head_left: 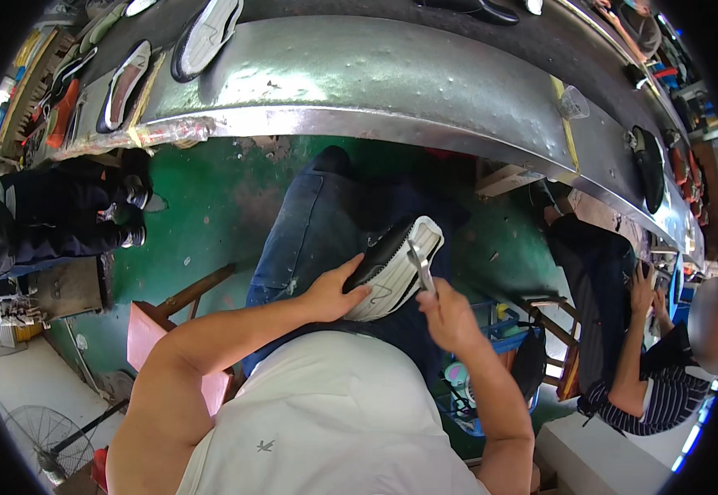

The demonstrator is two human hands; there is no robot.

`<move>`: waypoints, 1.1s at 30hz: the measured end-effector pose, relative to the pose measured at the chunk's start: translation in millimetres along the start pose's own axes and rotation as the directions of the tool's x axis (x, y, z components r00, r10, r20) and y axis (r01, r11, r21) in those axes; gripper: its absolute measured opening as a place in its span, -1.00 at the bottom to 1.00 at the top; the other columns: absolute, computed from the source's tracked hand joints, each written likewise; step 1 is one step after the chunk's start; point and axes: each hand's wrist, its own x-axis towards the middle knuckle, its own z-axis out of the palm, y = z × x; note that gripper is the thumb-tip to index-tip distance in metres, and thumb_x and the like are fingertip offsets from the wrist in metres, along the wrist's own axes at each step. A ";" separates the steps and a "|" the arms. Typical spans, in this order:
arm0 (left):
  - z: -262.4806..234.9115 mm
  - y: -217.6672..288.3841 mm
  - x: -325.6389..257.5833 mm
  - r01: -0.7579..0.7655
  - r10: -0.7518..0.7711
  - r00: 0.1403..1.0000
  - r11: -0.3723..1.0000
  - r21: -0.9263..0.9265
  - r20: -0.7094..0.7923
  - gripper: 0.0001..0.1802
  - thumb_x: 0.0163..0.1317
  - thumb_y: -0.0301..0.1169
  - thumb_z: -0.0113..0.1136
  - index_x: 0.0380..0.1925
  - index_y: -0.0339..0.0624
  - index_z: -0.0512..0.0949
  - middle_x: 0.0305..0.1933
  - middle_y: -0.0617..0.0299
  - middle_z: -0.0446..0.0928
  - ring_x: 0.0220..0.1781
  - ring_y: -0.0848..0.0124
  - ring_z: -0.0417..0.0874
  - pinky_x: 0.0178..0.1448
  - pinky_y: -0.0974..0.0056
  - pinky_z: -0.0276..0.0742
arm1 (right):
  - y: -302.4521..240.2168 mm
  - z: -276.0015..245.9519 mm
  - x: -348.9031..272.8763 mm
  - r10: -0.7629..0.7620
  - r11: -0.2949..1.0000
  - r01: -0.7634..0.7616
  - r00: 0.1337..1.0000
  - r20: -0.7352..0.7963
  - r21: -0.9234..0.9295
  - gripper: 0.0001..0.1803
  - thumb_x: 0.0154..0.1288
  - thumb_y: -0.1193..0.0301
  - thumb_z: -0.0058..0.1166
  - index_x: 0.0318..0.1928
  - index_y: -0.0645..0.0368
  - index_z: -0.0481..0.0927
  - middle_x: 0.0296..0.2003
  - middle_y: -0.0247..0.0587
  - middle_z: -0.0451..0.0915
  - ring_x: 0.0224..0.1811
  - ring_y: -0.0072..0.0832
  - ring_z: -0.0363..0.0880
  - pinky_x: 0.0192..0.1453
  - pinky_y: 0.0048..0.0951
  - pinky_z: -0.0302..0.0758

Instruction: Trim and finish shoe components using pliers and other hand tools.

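A black shoe lies over my lap with its white underside turned up and a stitched seam along its edge. My left hand is closed around one end of it, thumb on the underside and fingers along the black side. In my right hand is a slim silver metal tool, its tip at the underside near the far end of the shoe. Whether the tip touches the shoe, I cannot tell. The tool's exact kind is not clear, since my fingers cover its lower part.
A metal-topped bench curves across the far side, bearing a white-soled shoe, a black shoe and a clear cup. At right sits a co-worker. A blue basket stands by my right arm, a fan at lower left.
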 end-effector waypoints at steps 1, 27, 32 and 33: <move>-2.3 4.3 0.2 0.000 0.000 1.000 1.000 -0.005 -0.001 0.00 0.28 -0.29 0.30 0.57 -0.28 -0.07 0.37 -0.32 0.40 0.46 0.06 0.42 0.50 0.23 0.28 | 1.7 15.4 -3.7 -0.035 0.994 0.036 0.999 0.013 -0.106 -0.63 0.52 0.18 -0.04 -0.16 0.32 0.49 -0.37 0.27 0.62 -0.22 0.22 0.62 -0.11 0.10 0.52; -36.8 48.8 52.4 -0.026 0.027 0.997 1.000 -0.012 0.073 -0.53 0.29 -0.31 0.31 0.16 -0.28 0.58 -0.06 -0.01 0.71 -0.06 0.29 0.73 0.08 0.20 0.60 | 25.2 21.9 -59.7 0.074 0.953 -0.037 0.991 -0.113 0.301 -0.68 0.41 0.43 0.07 0.11 0.30 0.53 -0.26 -0.07 0.70 -0.22 -0.27 0.71 -0.07 -0.30 0.59; -15.7 50.0 35.3 -0.162 0.255 0.936 0.924 0.345 -0.244 -0.72 0.40 -0.28 0.12 -0.35 -0.27 0.63 -0.41 -0.13 0.62 -0.36 -0.05 0.68 -0.25 0.03 0.58 | 11.3 -4.8 -28.7 -0.035 0.991 0.036 0.999 -0.011 0.131 -0.60 0.36 0.47 0.12 0.18 0.27 0.49 -0.30 0.00 0.59 -0.28 -0.23 0.59 -0.03 -0.32 0.53; -14.7 53.9 34.3 -0.161 0.254 0.935 0.926 0.343 -0.246 -0.72 0.40 -0.28 0.12 -0.35 -0.27 0.63 -0.41 -0.13 0.62 -0.36 -0.05 0.68 -0.25 0.03 0.58 | 9.5 -9.1 -23.0 -0.043 0.991 0.041 0.999 0.012 0.129 -0.58 0.35 0.46 0.13 0.19 0.28 0.47 -0.30 0.01 0.57 -0.28 -0.22 0.57 -0.03 -0.32 0.53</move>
